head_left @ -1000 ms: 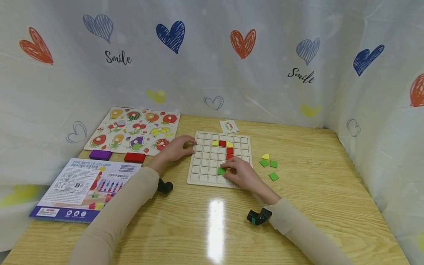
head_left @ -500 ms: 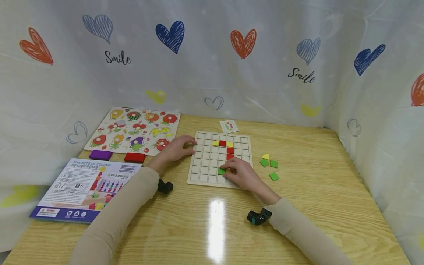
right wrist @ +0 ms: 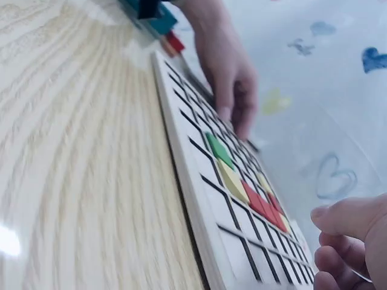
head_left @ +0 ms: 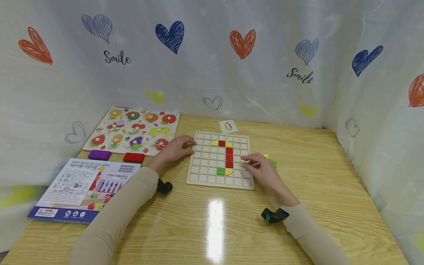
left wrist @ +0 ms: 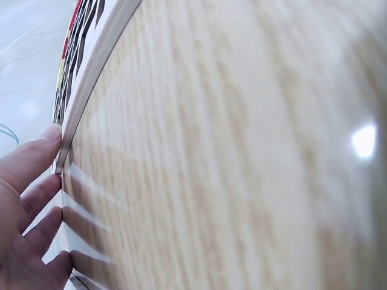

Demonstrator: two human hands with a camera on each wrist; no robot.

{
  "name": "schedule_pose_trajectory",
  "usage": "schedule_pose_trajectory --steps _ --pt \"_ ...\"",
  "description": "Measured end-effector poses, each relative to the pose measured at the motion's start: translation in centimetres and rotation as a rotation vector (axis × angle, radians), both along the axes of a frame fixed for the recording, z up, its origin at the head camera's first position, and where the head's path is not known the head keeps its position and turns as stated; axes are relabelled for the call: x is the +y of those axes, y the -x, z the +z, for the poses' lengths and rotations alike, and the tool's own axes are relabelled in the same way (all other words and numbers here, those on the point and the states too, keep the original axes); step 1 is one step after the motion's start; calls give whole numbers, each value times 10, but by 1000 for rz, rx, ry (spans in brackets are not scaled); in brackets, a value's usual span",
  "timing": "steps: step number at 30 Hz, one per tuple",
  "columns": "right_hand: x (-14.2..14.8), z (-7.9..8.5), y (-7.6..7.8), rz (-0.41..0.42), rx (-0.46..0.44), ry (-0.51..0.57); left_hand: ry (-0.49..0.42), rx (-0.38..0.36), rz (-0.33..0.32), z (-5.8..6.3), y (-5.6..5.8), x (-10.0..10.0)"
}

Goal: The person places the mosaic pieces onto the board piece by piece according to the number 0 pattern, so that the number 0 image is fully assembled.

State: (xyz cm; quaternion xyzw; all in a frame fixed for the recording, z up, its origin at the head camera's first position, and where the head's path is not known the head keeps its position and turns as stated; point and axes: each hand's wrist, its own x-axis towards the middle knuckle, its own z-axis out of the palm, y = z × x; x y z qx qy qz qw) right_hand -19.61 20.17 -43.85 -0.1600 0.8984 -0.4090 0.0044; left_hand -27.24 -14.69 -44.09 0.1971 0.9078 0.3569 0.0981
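A wooden grid board (head_left: 205,162) lies flat on the table. Near its top row sits a red square tile (head_left: 222,143) between two yellow curved pieces. Below runs a column of red tiles (head_left: 229,157), ending in a yellow quarter-round piece (head_left: 228,171) with a green square tile (head_left: 221,171) beside it. My left hand (head_left: 179,147) touches the board's left edge; its thumb (left wrist: 45,144) rests against the rim in the left wrist view. My right hand (head_left: 263,169), fingers loosely bent and holding nothing, hovers by the right edge. It partly hides a loose green tile (head_left: 273,164) and yellow piece (head_left: 266,156).
A small pattern card (head_left: 228,126) lies behind the board. To the left are a fruit puzzle board (head_left: 145,125), a purple block (head_left: 99,155), a red block (head_left: 134,158) and a printed box (head_left: 76,187). A curtain (head_left: 265,92) stands behind the table.
My right hand has let go of the green tile, which stays on the board beside the yellow piece. It has moved right and away toward the loose pieces. The left hand keeps its place.
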Motion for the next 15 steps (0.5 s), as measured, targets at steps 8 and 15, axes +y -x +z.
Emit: schedule_pose_trajectory --steps 8,15 --pt "48 3 0 -199 -87 30 6 8 -6 0 0 0" --pt "75 1 7 -298 -171 -45 -8 2 -10 1 0 0"
